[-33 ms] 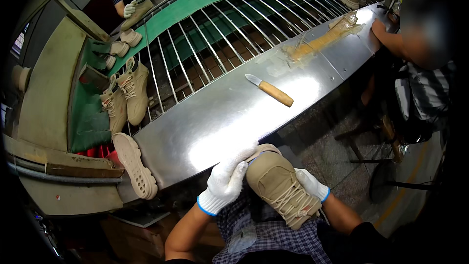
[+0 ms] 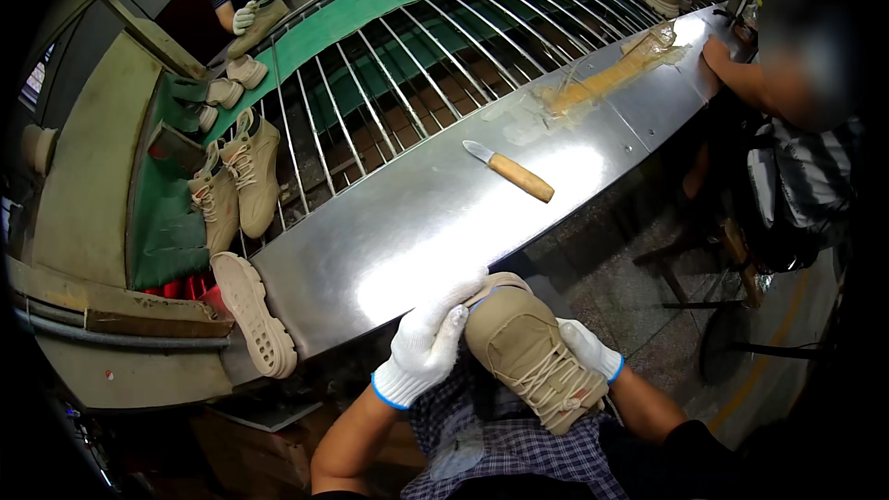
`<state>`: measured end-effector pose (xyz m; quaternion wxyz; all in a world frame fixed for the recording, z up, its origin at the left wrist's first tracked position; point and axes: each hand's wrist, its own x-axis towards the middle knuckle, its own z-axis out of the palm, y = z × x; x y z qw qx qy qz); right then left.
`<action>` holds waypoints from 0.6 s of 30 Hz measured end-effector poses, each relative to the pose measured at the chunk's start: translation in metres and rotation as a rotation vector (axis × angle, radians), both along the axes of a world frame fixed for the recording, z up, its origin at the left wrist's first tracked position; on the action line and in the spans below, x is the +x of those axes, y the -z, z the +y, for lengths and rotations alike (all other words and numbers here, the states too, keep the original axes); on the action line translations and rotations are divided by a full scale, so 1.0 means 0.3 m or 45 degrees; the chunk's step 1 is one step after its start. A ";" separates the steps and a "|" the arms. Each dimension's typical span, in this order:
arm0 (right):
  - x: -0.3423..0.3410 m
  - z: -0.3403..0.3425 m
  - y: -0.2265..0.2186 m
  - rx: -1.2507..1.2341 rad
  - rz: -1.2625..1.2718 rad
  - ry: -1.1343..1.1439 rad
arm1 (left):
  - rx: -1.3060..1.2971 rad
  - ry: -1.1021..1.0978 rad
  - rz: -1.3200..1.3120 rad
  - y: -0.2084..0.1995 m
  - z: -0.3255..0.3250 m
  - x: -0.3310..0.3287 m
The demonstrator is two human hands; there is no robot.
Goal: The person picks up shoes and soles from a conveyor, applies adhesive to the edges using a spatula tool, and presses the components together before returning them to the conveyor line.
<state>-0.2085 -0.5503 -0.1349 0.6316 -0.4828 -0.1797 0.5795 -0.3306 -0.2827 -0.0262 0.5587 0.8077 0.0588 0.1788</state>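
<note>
Workshop bench: one metal worktop (image 2: 324,250), bright with glare, bordered by a rack of metal bars (image 2: 431,63) and a green belt (image 2: 319,42). On the worktop: one wooden-handled knife (image 2: 520,177), well apart from both hands. At the worktop's left end: one loose pale sole (image 2: 248,306), two laced shoes (image 2: 259,181) near it. Principal item: one tan shoe (image 2: 507,338), laced, held above the lap by the worktop's near edge, toe pointing away from the wearer, a pale sole edge (image 2: 505,279) showing past the toe. Left hand (image 2: 428,341): white glove, partly closed about the toe's left side, gripping. Right hand (image 2: 585,350): white glove, cupped on the right flank, holding; fingertips hidden. Handling, as judged: keep toe rim and sole edge aligned, press evenly from toe centre outward, support the flank firmly without denting it, and keep the blade clear.
</note>
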 end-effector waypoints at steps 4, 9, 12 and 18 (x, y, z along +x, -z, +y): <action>0.003 0.010 -0.002 0.005 0.008 0.033 | 0.070 -0.051 0.011 -0.025 -0.010 0.014; 0.013 0.012 0.011 0.006 0.044 0.033 | 0.170 -0.126 -0.091 0.004 -0.028 0.022; 0.016 0.013 0.009 0.007 0.048 0.032 | 0.154 -0.132 -0.153 0.046 -0.027 0.034; 0.004 0.012 0.008 0.017 0.096 0.023 | 0.045 -0.030 -0.291 0.045 -0.048 0.040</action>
